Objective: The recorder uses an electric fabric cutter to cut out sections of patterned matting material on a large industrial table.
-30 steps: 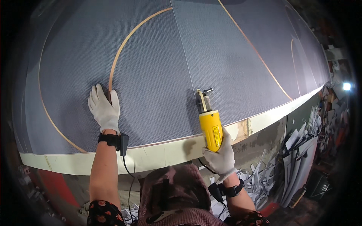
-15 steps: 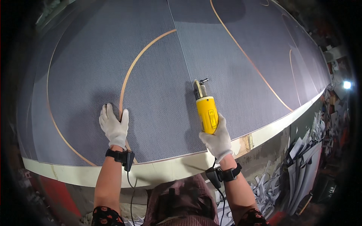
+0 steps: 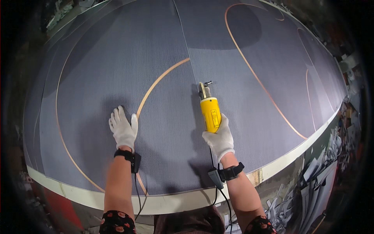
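Right grip: the right hand (image 3: 220,137), in a white glove, is wrapped tight round the rear of the yellow power cutter (image 3: 209,112), fingers closed on the body.
Cutter: it lies low on the grey fabric (image 3: 117,66), nose pointing toward 12 o'clock, metal head (image 3: 204,89) at the front, black cord (image 3: 216,191) trailing back toward 6 o'clock past the wrist.
Cut line: a thin slit (image 3: 183,43) runs from the head up toward 12 o'clock; I judge the head should stay square on that line, pushed evenly and not twisted.
Left grip: the left hand (image 3: 124,128), also gloved, lies flat with fingers spread, gripping nothing and pressing the cloth at about 9 o'clock from the cutter, well apart from the blade.
Holding advice: the flat palm looks right for keeping the layers from creeping; it is best kept to the side of the blade's path.
Marks: a tan curved line (image 3: 157,82) passes just beside the left fingertips, and another arc (image 3: 257,74) sweeps at 2 o'clock.
Table edge: the pale table rim (image 3: 171,202) lies at 6 o'clock, with offcuts (image 3: 323,171) below at 4 o'clock.
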The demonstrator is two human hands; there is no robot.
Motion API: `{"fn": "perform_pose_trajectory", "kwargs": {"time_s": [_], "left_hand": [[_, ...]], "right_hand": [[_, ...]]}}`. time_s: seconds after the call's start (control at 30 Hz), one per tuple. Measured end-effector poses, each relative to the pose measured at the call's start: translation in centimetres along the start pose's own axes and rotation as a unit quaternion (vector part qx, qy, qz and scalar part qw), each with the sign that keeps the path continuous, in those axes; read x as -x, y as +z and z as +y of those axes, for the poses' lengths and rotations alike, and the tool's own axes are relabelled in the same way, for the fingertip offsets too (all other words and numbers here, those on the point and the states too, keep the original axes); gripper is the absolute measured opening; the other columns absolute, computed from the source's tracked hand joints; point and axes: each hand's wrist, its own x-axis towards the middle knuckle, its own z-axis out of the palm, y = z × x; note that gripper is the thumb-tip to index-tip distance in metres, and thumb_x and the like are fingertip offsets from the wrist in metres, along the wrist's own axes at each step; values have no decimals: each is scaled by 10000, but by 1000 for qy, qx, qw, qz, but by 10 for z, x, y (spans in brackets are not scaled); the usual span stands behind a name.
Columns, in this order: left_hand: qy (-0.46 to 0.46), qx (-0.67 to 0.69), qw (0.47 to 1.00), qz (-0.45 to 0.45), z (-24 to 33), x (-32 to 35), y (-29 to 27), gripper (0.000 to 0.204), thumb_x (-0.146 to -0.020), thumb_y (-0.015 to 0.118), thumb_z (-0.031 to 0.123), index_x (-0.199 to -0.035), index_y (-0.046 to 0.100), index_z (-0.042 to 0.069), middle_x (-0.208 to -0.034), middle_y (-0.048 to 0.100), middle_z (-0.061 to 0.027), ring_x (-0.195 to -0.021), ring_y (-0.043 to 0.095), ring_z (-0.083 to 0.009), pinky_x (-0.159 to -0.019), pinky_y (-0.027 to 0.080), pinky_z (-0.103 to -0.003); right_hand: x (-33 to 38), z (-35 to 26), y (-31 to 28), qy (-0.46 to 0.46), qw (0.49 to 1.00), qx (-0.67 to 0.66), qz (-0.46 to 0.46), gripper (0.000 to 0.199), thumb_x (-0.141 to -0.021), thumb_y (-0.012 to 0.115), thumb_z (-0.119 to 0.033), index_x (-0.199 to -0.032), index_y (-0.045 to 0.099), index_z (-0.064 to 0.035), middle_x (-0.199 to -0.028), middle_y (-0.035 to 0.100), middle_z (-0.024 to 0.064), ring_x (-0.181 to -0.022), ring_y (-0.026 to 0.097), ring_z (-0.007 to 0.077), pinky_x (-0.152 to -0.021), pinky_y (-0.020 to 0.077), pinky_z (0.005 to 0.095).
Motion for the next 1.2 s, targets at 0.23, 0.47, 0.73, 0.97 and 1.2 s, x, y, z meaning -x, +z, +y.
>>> {"fn": "perform_pose_trajectory", "kwargs": {"time_s": [0.23, 0.47, 0.73, 0.97, 1.2], "left_hand": [[14, -20, 999, 48, -5, 5, 3, 708, -919, 551, 408, -1447, 352, -19, -1467, 389, -228, -1397, 318, -396, -1185, 215, -505], [1, -12, 1000, 20, 0, 6, -3, 716, -907, 559, 405, -1442, 358, -26, -1460, 390, -241, -1395, 314, -406, -1185, 205, -520], [16, 11, 999, 31, -3, 5, -1, 738, -860, 573, 383, -1424, 368, -47, -1426, 412, -279, -1363, 338, -456, -1169, 202, -550], [36, -2, 999, 28, 1, -13, 2, 741, -857, 565, 393, -1428, 367, -36, -1411, 418, -293, -1343, 358, -477, -1149, 232, -578], [12, -10, 1000, -5, 3, -18, 4, 792, -847, 576, 443, -1441, 351, -32, -1408, 416, -297, -1350, 347, -477, -1132, 242, -603]], "right_hand": [[-56, -49, -1, -15, 1000, -4, -7, 778, -795, 680, -80, -1459, 277, -39, -1227, 593, 166, -1072, 655, 277, -934, 537, 359], [-128, -83, 8, -33, 999, -27, 1, 781, -781, 668, -85, -1456, 279, -25, -1162, 630, 176, -1024, 676, 292, -920, 539, 362], [-200, -129, 11, -36, 998, -44, -9, 764, -774, 661, -74, -1441, 295, -14, -1163, 629, 196, -1051, 663, 313, -933, 524, 370], [-270, -164, 16, -65, 996, -61, 15, 720, -756, 679, -50, -1392, 342, -15, -1129, 636, 194, -1040, 658, 327, -923, 520, 371], [-340, -187, 39, -94, 988, -118, 29, 682, -741, 682, -44, -1344, 367, 2, -1064, 627, 177, -947, 662, 297, -863, 526, 364]]}}
